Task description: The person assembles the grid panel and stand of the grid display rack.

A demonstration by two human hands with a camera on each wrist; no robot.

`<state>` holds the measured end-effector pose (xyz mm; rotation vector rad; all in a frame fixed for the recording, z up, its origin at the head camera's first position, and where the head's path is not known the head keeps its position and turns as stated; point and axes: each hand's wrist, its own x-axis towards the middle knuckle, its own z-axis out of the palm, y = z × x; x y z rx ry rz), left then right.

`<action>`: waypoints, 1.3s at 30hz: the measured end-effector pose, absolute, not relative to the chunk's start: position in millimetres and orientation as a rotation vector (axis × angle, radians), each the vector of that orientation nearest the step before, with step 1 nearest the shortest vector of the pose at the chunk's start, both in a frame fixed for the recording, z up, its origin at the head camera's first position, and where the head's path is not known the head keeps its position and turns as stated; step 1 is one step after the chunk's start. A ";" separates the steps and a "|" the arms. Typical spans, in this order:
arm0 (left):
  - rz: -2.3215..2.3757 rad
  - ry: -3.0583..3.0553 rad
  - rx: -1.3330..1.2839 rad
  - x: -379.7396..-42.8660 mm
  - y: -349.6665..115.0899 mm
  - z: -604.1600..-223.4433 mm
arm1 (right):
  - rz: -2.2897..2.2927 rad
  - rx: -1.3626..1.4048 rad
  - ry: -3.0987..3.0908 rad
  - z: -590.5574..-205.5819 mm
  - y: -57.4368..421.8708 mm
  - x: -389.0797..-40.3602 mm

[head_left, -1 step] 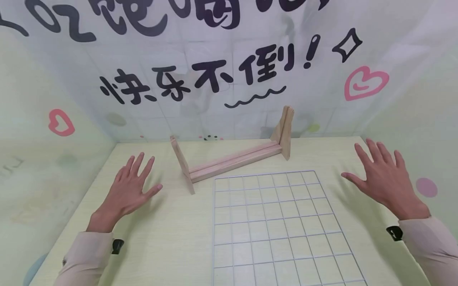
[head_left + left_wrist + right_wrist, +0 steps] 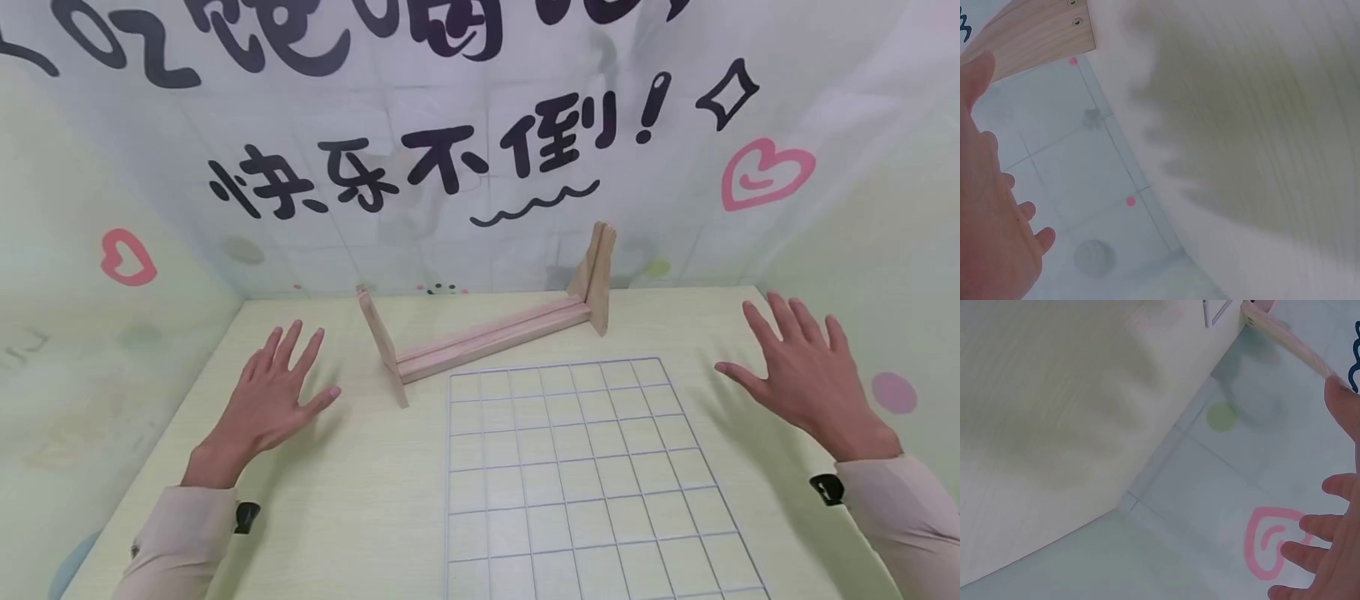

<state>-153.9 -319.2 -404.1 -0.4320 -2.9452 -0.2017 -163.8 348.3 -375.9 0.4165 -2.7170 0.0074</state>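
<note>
My left hand (image 2: 268, 400) hovers over the left side of the table with its fingers spread, holding nothing. Over the right side, my right hand (image 2: 806, 379) is held the same way, palm down and fingers apart. Between them at the back stands a wooden stand (image 2: 495, 340), a long pinkish bar with an upright end piece at either end, set at a slant. Its left end piece (image 2: 381, 337) is nearest to my left hand. A wire grid panel (image 2: 570, 457) lies flat in front of the stand, its right edge towards my right hand.
The pale table (image 2: 337, 517) ends at a back wall sheet (image 2: 420, 250) with black writing and drawings. Printed side sheets rise along its left and right edges. In the left wrist view, screws show in the wooden end piece (image 2: 1041, 37).
</note>
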 end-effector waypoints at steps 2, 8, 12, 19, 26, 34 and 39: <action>-0.205 -2.946 -0.428 -154.5 -319.0 -404.1 | 0.005 0.427 -2.706 -374.6 348.1 -166.4; -0.216 -2.945 -0.422 -155.4 -318.1 -404.2 | 0.003 0.448 -2.674 -374.1 349.6 -171.9; -0.214 -2.952 -0.425 -154.8 -317.6 -404.7 | 0.004 0.434 -2.693 -378.1 353.6 -171.7; -0.241 -2.965 -0.419 -147.1 -314.0 -407.3 | 0.047 0.382 -2.769 -385.2 358.8 -165.0; -0.287 -2.999 -0.396 -142.4 -312.7 -406.9 | 0.165 0.372 -2.800 -383.9 352.4 -168.0; -0.273 -2.996 -0.416 -139.5 -310.3 -405.6 | 0.263 0.327 -2.900 -384.1 348.1 -162.7; -0.228 -2.911 -0.395 -137.4 -304.6 -401.1 | 0.303 0.268 -3.004 -385.6 347.0 -159.3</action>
